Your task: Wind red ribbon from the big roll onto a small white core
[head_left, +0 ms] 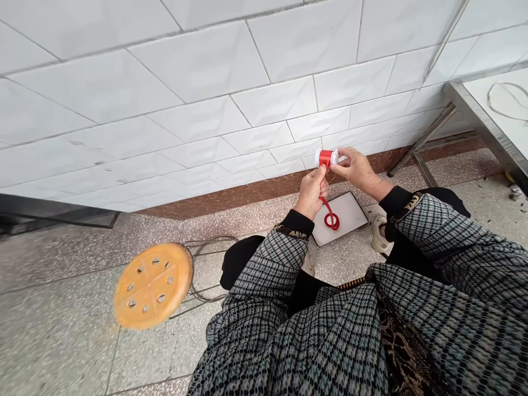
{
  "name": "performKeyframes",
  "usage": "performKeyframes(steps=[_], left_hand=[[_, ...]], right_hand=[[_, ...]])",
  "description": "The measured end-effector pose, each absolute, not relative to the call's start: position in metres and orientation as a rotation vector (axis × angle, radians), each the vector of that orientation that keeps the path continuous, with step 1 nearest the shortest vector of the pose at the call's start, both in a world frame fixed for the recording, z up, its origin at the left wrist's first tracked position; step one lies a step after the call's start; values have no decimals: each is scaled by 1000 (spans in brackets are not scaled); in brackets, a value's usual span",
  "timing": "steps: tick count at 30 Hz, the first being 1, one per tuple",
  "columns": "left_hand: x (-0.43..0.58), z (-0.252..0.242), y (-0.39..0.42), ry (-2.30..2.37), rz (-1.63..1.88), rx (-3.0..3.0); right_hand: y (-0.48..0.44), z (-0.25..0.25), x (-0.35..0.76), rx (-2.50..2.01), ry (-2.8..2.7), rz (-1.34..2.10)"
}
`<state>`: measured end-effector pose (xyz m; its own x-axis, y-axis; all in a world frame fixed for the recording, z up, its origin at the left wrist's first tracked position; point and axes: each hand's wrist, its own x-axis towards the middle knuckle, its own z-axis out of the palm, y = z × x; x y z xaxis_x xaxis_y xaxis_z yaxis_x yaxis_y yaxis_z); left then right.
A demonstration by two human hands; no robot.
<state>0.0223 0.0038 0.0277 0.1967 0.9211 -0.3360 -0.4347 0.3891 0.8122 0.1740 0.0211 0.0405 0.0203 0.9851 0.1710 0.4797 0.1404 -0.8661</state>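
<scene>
Ahead of me, in the head view, is a white spool (334,156) wound with red ribbon (325,158). My right hand (355,169) is closed on the spool's right end, thumb and fingers pinching its white rim. Just below the spool, my left hand (312,191) is closed around the ribbon, with the thumb up against the wound part. From under the left hand a loose length of ribbon hangs down and ends in a curl (331,221). Behind that curl lies a flat white board (350,219) with a dark edge, low near the floor.
A round orange stool (153,286) with a holed seat and wire legs lies to the left. At the right stands a metal-framed table (490,118) with a thin cord (505,102) on top. A white tiled wall (231,115) rises in front. My shoe (378,235) is beside the board.
</scene>
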Motion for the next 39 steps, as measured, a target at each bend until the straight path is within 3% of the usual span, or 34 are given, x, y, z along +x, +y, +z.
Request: performKeyframes(steps=[4, 14, 28, 39], left_hand=[[15, 33, 1, 971, 1065, 726], [4, 31, 5, 1059, 1137, 850], [14, 35, 7, 1074, 1136, 739], [6, 33, 20, 1092, 1119, 984]], right_hand=[[26, 43, 172, -1464, -1488, 832], [32, 61, 151, -1295, -965, 1560], [38, 59, 146, -1216, -925, 1529], [42, 67, 150, -1119, -658, 1736]])
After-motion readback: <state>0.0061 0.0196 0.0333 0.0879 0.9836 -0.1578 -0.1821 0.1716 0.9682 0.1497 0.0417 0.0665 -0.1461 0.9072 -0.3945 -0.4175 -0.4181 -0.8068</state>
